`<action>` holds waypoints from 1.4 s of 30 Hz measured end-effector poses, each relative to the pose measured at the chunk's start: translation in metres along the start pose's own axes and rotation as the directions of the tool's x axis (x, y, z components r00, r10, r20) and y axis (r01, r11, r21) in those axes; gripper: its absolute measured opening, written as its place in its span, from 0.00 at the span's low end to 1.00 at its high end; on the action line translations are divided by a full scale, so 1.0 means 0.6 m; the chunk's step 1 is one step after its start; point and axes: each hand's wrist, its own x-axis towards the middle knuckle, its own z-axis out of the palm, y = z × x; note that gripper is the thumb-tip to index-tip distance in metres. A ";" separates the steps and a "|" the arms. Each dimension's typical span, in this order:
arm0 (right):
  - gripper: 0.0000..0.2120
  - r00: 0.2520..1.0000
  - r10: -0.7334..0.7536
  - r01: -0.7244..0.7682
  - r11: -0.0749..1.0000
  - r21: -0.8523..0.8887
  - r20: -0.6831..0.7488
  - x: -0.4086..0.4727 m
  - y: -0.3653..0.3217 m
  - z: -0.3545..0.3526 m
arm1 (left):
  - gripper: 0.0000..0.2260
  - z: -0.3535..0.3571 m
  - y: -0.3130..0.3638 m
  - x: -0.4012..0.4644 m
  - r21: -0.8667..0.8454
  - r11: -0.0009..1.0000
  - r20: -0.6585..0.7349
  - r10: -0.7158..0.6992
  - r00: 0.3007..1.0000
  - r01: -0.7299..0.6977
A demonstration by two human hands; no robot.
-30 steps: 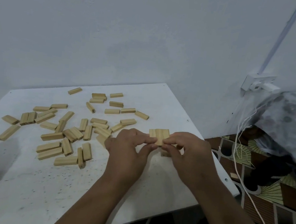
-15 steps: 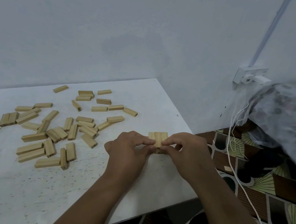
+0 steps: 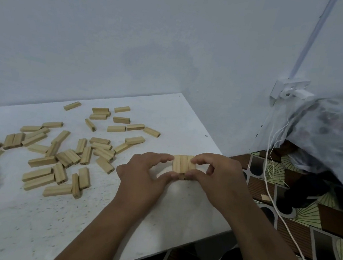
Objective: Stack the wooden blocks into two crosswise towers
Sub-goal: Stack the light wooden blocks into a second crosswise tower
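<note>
A low stack of wooden blocks (image 3: 183, 164) stands near the right edge of the white table (image 3: 32, 221). Its top layer is three blocks side by side, running away from me, with a lower layer just visible beneath. My left hand (image 3: 144, 177) pinches the stack's left side with thumb and forefinger. My right hand (image 3: 214, 176) pinches its right side the same way. Several loose blocks (image 3: 63, 157) lie scattered across the left and middle of the table.
The table's right edge (image 3: 217, 149) lies close beside the stack, its front edge just below my forearms. A grey wall stands behind. To the right are a patterned floor (image 3: 304, 216), a white cable (image 3: 269, 193), a wall socket (image 3: 289, 91) and a translucent cloth-covered heap (image 3: 333, 135).
Both hands stay pinched on the stack and have spread slightly, showing more of its top layer. The camera has turned a little to the right.
</note>
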 end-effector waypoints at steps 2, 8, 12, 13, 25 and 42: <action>0.08 0.999 -0.032 0.032 0.999 -0.005 -0.020 0.002 -0.012 0.000 | 0.10 -0.016 -0.009 0.008 0.028 0.999 -0.022 0.026 0.999 -0.025; 0.04 0.988 -0.152 0.153 0.988 -0.024 0.033 0.032 -0.065 0.045 | 0.12 -0.077 -0.045 0.063 0.345 0.937 -0.046 0.081 0.996 -0.060; 0.07 0.983 -0.093 0.099 0.995 -0.031 0.157 0.066 -0.101 0.080 | 0.19 -0.098 -0.064 0.112 0.622 0.783 0.104 -0.078 0.991 -0.004; 0.08 0.977 -0.078 0.090 0.995 -0.049 0.197 0.078 -0.109 0.089 | 0.17 -0.102 -0.068 0.120 0.630 0.777 0.130 -0.098 0.987 -0.006; 0.12 0.891 0.020 0.130 0.945 -0.299 0.453 0.174 -0.132 0.187 | 0.10 -0.136 -0.108 0.126 0.314 0.949 0.015 0.007 1.000 -0.011; 0.21 0.872 0.025 0.139 0.945 -0.296 0.488 -0.061 -0.168 0.115 | 0.12 -0.164 -0.098 -0.091 0.283 0.946 0.122 0.128 0.984 -0.158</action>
